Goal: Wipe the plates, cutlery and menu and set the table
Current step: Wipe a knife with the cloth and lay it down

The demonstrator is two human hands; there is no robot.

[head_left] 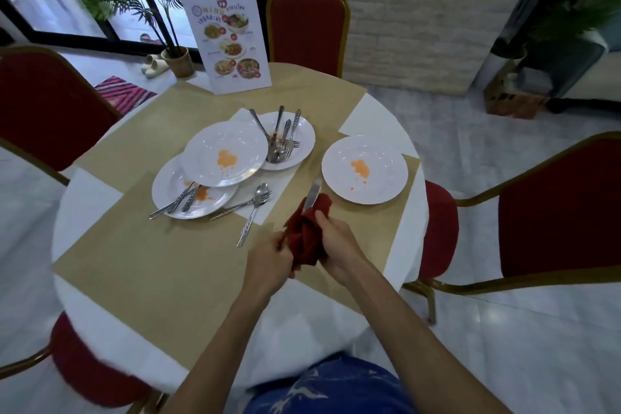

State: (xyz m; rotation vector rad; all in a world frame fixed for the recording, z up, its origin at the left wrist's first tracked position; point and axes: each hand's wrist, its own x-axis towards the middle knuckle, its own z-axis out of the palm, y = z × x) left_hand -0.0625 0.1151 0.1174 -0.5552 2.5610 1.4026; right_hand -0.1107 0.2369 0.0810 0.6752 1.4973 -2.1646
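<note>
Fingers (pixel 321 217) bunching soft red cloth (pixel 311 240), shiny knife blade (pixel 313 193) protruding

Noted: dark red cloth (pixel 311 235); white plates (pixel 379 185) smeared orange; silver knife (pixel 313 193); tan mats (pixel 151 255) on white tablecloth (pixel 94 195); red chairs (pixel 307 27) trimmed gold; pink striped rug (pixel 124 92); white menu (pixel 228 40), multicoloured pictures
</note>
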